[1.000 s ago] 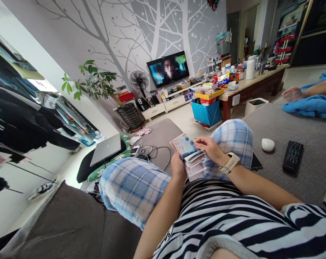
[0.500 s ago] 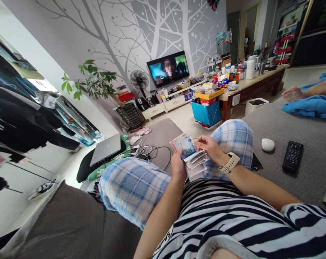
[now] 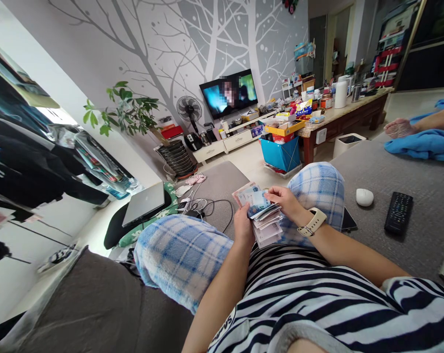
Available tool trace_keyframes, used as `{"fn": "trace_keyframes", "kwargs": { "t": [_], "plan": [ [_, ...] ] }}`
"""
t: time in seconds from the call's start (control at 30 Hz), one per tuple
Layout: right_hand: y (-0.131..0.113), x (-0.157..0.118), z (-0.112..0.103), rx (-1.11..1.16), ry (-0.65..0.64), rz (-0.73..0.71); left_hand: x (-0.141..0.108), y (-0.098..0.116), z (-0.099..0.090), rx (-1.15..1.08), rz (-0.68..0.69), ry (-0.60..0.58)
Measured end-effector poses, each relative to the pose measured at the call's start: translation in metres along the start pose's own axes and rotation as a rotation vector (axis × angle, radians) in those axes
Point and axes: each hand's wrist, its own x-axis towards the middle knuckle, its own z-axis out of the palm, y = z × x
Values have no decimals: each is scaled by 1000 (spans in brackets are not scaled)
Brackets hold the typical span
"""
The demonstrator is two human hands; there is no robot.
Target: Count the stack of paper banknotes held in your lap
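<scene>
Above my lap, my left hand [image 3: 243,226] is closed around a fanned stack of banknotes [image 3: 268,234], its thumb lying on top. A blue banknote [image 3: 257,200] lies uppermost, with a reddish edge of another note showing behind it on the left. Lower notes hang down in folded layers toward my striped shirt. My right hand [image 3: 285,200] is closed too, fingers and thumb pinching the right edge of the blue note. A cream watch [image 3: 313,223] is on that wrist.
On the grey sofa to the right are a white mouse [image 3: 364,197], a black remote [image 3: 399,213] and a dark phone [image 3: 349,220]. Another person's foot [image 3: 401,129] rests beyond. A laptop [image 3: 144,202] and cables [image 3: 207,206] are on the left. A cluttered table [image 3: 332,116] stands ahead.
The top blue note has shifted and bent slightly between my hands, with its printed number now lower. Both hands stay nearly in place.
</scene>
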Motion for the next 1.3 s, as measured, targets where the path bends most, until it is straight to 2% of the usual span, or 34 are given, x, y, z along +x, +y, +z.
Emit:
{"fn": "trace_keyframes", "kwargs": {
  "t": [0.2, 0.47, 1.03, 1.3],
  "plan": [
    [-4, -3, 0, 18, -16, -19, 3, -2, 1, -51, -23, 59],
    [-4, -4, -1, 17, -34, -18, 0, 3, 5, -15, -5, 80],
    [-8, -6, 0, 25, -41, -33, 2, 1, 3, 35, 20, 66],
    [-8, -6, 0, 19, -55, -43, 5, -4, 0, -40, -8, 22]
  ]
}}
